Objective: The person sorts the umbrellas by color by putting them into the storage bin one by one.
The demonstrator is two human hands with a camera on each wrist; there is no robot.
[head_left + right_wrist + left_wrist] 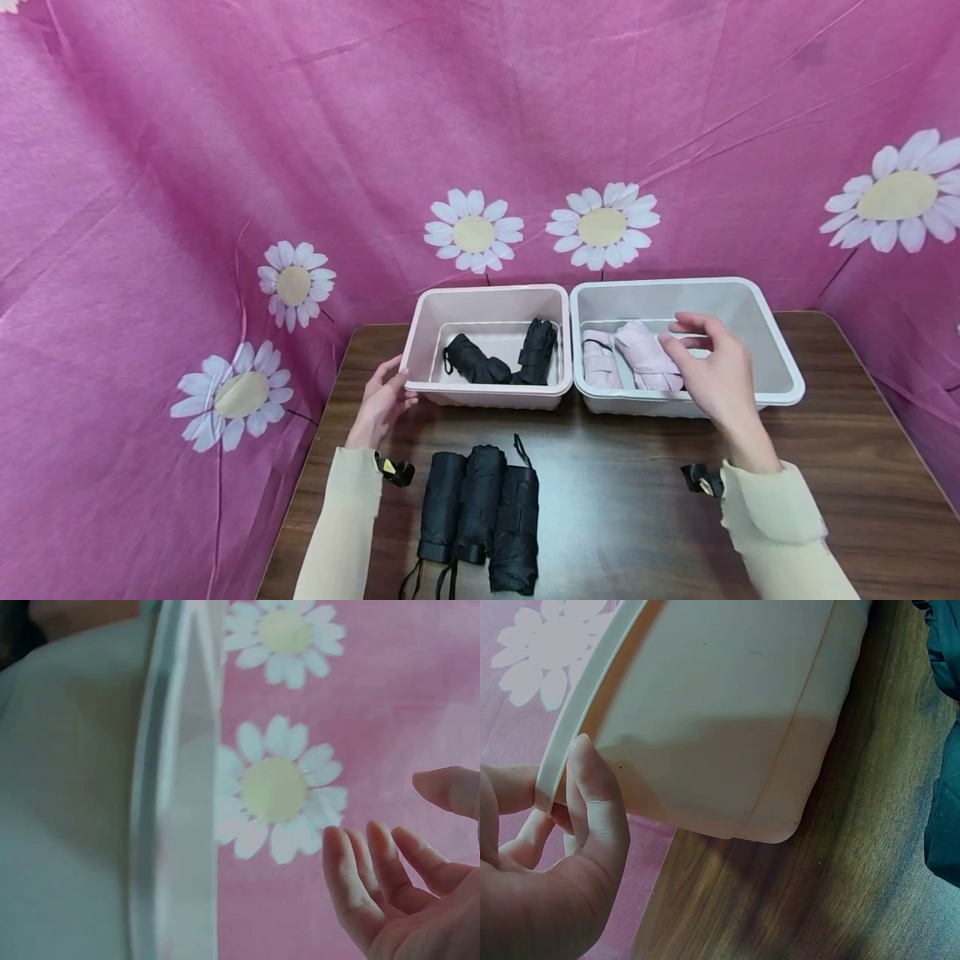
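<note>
My left hand [381, 404] pinches the rim of the pale pink plastic bin [487, 389] at its front left corner; in the left wrist view the rim [583, 709] passes between thumb and fingers. Two black folded umbrellas lie inside it, one on its side [471, 360] and one along the right wall [537, 352]. Over the light grey bin [750, 333] hovers my right hand [716, 367], fingers loosely bent and holding nothing. Beneath and left of it, two light pink folded umbrellas, a slim one [600, 362] and a fuller one [647, 354], rest in that bin.
Three black folded umbrellas lie side by side on the wooden table [615, 500] in front of the bins: left [441, 504], middle [480, 500] and right [516, 529]. The bins stand next to each other before a pink daisy-printed cloth [390, 125].
</note>
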